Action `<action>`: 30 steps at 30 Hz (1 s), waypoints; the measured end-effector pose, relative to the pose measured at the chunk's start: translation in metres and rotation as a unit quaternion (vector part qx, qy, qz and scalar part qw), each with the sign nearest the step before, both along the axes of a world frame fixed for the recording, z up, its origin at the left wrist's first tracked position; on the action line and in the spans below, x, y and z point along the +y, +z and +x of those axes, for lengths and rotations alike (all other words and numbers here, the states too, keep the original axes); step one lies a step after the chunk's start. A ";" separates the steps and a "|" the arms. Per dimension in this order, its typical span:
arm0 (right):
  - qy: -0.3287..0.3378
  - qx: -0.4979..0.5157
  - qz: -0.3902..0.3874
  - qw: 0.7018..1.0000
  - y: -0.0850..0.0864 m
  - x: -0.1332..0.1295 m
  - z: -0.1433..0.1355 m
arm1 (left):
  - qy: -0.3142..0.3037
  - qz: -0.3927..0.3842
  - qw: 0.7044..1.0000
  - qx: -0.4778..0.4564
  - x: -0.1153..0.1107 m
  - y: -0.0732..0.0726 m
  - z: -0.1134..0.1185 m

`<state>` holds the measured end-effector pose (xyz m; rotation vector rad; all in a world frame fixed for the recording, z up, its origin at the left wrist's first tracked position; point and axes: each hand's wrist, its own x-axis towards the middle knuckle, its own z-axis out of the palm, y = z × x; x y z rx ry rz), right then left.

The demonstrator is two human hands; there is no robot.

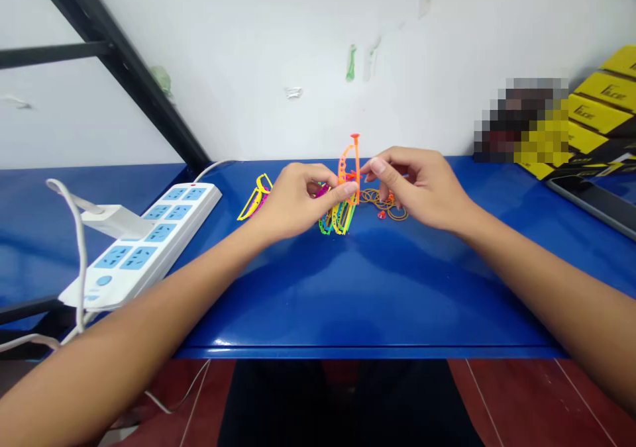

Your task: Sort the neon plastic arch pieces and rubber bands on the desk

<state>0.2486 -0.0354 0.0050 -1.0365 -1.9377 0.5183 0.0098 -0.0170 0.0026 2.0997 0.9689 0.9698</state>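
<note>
My left hand (298, 198) pinches an orange plastic toy bow (342, 163) between thumb and forefinger, holding it upright above the table. Along the bow's right side stands an orange stick (357, 169) topped by a red suction cup (354, 136). Just right of it, my right hand (417, 185) has its fingers curled close to the bow; whatever lies between the fingertips is too small to make out. Beneath the hands is a pile of yellow and green toy bows (342, 218), partly hidden by my left hand. Tan rubber bands (397, 212) and a small red suction cup (381, 214) lie below my right hand.
More yellow and pink toy bows (256, 198) lie left of my left hand. A white power strip (183, 225) with a plug and cable runs along the left side. Yellow-black boxes (601, 106) and a dark phone-like slab (596, 205) are at right on the blue table (368, 301).
</note>
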 end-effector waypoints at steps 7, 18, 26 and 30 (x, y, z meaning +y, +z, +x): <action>0.060 0.089 -0.111 0.988 0.004 -0.015 -0.020 | -0.042 0.079 0.995 0.040 -0.009 0.000 0.002; 0.057 0.094 -0.220 0.969 -0.001 0.006 0.002 | 0.062 -0.056 0.991 -0.106 0.011 -0.003 -0.006; 0.089 0.129 -0.272 0.949 0.001 0.004 0.000 | 0.083 -0.045 0.986 -0.134 0.016 -0.002 -0.007; 0.138 0.085 -0.356 0.921 0.002 0.001 0.000 | 0.091 -0.006 0.986 -0.139 0.016 -0.004 -0.006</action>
